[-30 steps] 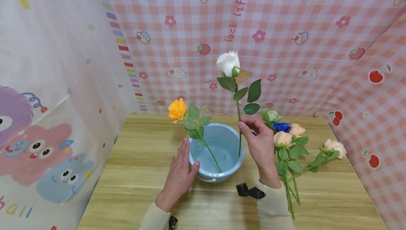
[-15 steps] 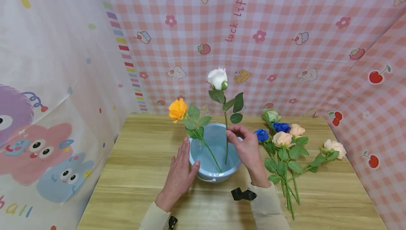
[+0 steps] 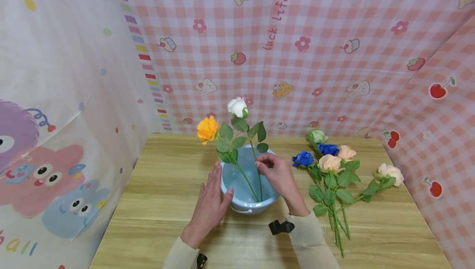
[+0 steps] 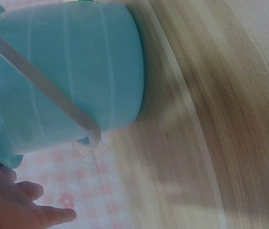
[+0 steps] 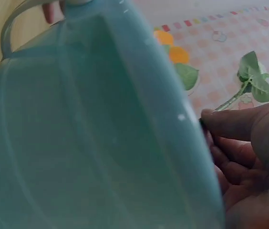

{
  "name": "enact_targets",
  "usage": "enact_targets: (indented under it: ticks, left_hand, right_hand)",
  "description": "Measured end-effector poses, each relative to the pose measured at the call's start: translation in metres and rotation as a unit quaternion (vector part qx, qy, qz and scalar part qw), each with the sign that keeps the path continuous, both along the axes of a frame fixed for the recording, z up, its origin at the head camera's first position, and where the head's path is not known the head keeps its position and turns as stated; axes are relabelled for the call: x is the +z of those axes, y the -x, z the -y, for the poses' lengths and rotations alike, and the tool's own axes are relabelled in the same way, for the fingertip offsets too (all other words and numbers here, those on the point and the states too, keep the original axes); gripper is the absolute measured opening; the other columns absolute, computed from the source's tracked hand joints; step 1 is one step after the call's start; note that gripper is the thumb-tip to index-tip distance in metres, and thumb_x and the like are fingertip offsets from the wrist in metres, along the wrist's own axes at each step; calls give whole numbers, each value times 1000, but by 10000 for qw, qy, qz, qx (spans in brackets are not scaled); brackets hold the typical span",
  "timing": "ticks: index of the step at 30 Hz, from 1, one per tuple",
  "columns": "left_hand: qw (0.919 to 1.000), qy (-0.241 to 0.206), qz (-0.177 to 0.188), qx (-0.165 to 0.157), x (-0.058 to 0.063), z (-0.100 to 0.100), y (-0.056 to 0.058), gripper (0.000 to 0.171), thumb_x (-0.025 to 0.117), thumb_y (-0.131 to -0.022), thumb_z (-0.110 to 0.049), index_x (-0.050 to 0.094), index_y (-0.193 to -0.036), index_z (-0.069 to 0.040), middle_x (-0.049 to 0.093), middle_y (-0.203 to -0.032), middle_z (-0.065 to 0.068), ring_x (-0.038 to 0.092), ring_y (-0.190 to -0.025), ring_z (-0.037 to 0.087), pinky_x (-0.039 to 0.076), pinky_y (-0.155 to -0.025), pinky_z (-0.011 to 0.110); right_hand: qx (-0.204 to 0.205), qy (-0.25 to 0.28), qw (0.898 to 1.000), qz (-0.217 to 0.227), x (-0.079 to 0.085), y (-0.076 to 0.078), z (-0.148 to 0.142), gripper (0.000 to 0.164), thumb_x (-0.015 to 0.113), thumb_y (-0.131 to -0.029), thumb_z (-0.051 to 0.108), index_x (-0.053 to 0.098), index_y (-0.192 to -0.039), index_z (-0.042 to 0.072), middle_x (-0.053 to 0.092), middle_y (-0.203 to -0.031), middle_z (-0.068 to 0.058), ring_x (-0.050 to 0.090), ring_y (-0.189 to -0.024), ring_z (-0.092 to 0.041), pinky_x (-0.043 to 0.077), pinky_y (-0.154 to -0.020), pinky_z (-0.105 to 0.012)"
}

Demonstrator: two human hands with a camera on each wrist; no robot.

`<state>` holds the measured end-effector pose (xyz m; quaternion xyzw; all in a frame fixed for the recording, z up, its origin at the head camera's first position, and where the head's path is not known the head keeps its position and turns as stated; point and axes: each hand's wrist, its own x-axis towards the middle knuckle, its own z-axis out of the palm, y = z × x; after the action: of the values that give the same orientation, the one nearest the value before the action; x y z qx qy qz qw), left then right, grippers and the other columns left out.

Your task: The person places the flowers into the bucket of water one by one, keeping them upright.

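A light blue bucket [image 3: 231,183] stands on the table, and its pale handle [image 4: 53,93] hangs down its side in the left wrist view. My left hand [image 3: 208,207] rests against the bucket's left rim with its fingers straight. Over the right part of the bucket, my right hand [image 3: 279,178] pinches the stem of a white rose [image 3: 237,107] between thumb and fingers. That stem's lower end is inside the bucket. An orange rose [image 3: 208,129] leans out over the left rim, its stem end near the white rose's. The right wrist view shows the thumb [image 5: 234,121] on the stem beside the rim.
Right of the bucket lie several loose flowers: two blue roses [image 3: 303,159], a few peach ones [image 3: 330,163] and a pale green one [image 3: 318,136]. One peach rose [image 3: 391,173] lies farther right. Printed cloths [image 3: 297,67] hang behind and beside the wooden table [image 3: 156,203].
My right hand has moved left and down with the white rose, bringing its stem deeper into the bucket and its bloom nearer the orange rose. My left hand has stayed in place.
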<state>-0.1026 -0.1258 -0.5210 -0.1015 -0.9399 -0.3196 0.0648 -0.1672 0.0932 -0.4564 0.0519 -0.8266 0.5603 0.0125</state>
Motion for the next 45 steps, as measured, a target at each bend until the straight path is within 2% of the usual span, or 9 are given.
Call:
enact_targets:
  ticks: [6, 9, 16, 21, 26, 32, 45]
  left_hand:
    - [10000, 16, 44, 13, -1, -1, 0, 77, 49, -108, -39, 11, -167, -7, 6, -174, 6, 19, -156, 38, 24, -115, 74]
    - [10000, 15, 39, 7, -1, -1, 0, 77, 50, -108, -37, 11, -167, -6, 6, -174, 6, 19, -156, 38, 24, -115, 74]
    - [10000, 27, 64, -8, 0, -1, 0, 76, 44, -109, -44, 10, -167, -8, 4, -174, 5, 19, -156, 38, 24, -115, 74]
    - [10000, -39, 24, -41, 0, -1, 0, 77, 47, -108, -41, 11, -167, -6, 6, -174, 6, 20, -156, 39, 24, -115, 75]
    - [10000, -42, -70, -46, 0, 0, 0, 76, 47, -108, -39, 12, -166, -5, 7, -174, 7, 21, -155, 40, 25, -114, 75]
    - [10000, 30, -23, -33, 1, 1, -1, 76, 41, -110, -46, 10, -167, -6, 5, -174, 5, 20, -156, 39, 25, -115, 74]
    - [10000, 32, 10, -22, 0, 0, 0, 76, 45, -109, -42, 10, -167, -7, 5, -174, 5, 19, -157, 37, 25, -114, 74]
  right_hand:
    - [158, -490, 9987, -45, -4, 3, 2, 6, 73, -95, 7, 74, -99, 2, 71, -85, -5, 67, -73, -14, 59, -66, -29]
    - [195, -753, 9970, 1, -4, 5, 4, 6, 73, -95, 9, 75, -98, 4, 71, -83, -3, 67, -72, -13, 57, -66, -29]
    - [244, -1217, 9921, 163, -3, 11, 9, 7, 73, -93, 11, 76, -96, 6, 72, -80, 0, 66, -73, -12, 56, -70, -32]
    - [271, -1596, 9866, 212, -4, 14, 14, 6, 75, -92, 13, 77, -94, 8, 71, -77, 3, 63, -74, -12, 52, -70, -31]
    - [393, -1880, 9811, 245, -6, 17, 19, 5, 76, -92, 12, 79, -94, 8, 72, -81, 1, 62, -74, -12, 52, -68, -30]
    - [668, -1995, 9762, 517, -9, 22, 23, 8, 75, -93, 11, 80, -96, 6, 71, -81, 0, 61, -71, -12, 52, -63, -26]
    - [950, -2067, 9693, 929, -15, 29, 24, 8, 72, -91, 8, 80, -93, 8, 67, -73, 2, 59, -67, -12, 47, -59, -23]
